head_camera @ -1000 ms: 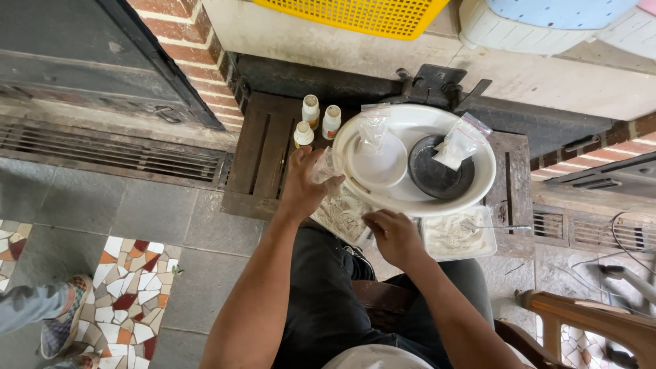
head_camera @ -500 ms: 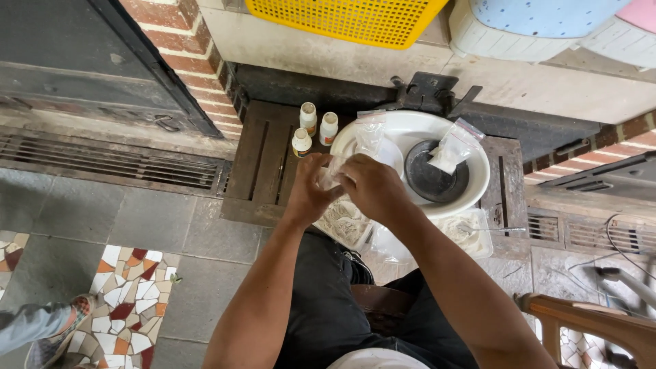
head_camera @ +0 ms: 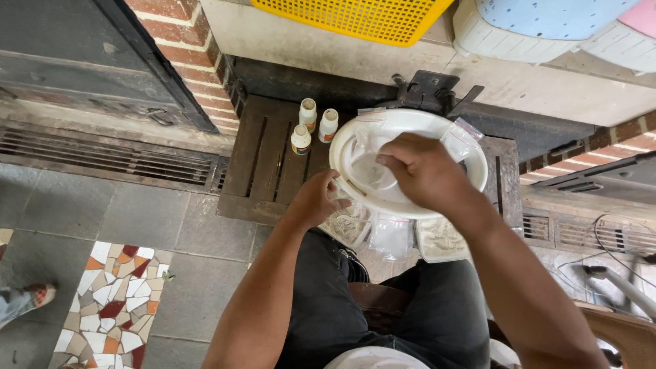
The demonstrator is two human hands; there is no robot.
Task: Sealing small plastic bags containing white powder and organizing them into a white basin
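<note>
A white round basin (head_camera: 471,179) rests on a dark wooden stand (head_camera: 266,160) in front of my knees. My left hand (head_camera: 320,199) curls over the basin's near left rim. My right hand (head_camera: 425,169) reaches across the basin, its fingers pinched on a clear plastic bag (head_camera: 365,147) that lies inside, over a smaller white dish. Another small clear bag (head_camera: 459,140) sits at the basin's far right. Three small white bottles (head_camera: 311,124) stand just left of the basin. Clear packets of pale material (head_camera: 441,240) lie under the basin's near edge.
A black metal device (head_camera: 432,89) sits behind the basin. Above are a yellow plastic basket (head_camera: 355,17) and pastel tubs (head_camera: 547,24). A brick pillar (head_camera: 184,48) and a floor drain grate (head_camera: 102,160) lie to the left. Another person's foot (head_camera: 27,297) rests by mosaic tiles (head_camera: 109,301).
My right hand rose from the packets near my lap to the bag in the basin. My left hand dropped from the bag to the basin's near rim.
</note>
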